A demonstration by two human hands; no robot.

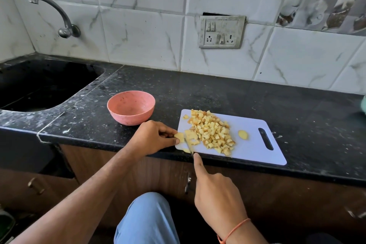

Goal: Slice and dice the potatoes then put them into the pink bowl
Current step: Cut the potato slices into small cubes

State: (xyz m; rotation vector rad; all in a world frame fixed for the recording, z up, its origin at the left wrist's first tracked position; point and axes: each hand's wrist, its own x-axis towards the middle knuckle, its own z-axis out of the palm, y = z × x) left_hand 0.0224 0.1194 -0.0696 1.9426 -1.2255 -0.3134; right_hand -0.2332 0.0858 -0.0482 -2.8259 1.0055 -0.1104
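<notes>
A knee [147, 218] in light blue cloth sat nearest the camera, at the bottom centre, in front of brown wooden cabinet doors [277, 194]. Above it ran a black speckled counter [198, 89], with a dark sink [43, 85] sunk into its left end and a metal tap [59, 18] on the marble-tiled wall. A grey switchboard [221, 32] with sockets was fixed to the wall, right of centre.

A white cutting board [257, 144] lay at the counter's front edge, its handle slot to the right. A heap of diced potato [213, 131] covered the board's left and middle, and one small slice [243, 134] lay apart, between the heap and the slot. The pink bowl [131, 107] stood on the counter just left of the board, and nothing could be seen inside it.

The left hand [152, 137] reached in from the lower left, fingers curled, pinching a potato piece [179, 136] at the board's left edge. The right hand [214, 192], with an orange thread [235, 229] round the wrist, gripped a knife [189, 145]; the handle was hidden in the fist and the forefinger lay stretched along the blade's back. The blade pointed away from the camera and stood just right of the held piece, with the heap close on its other side.
</notes>
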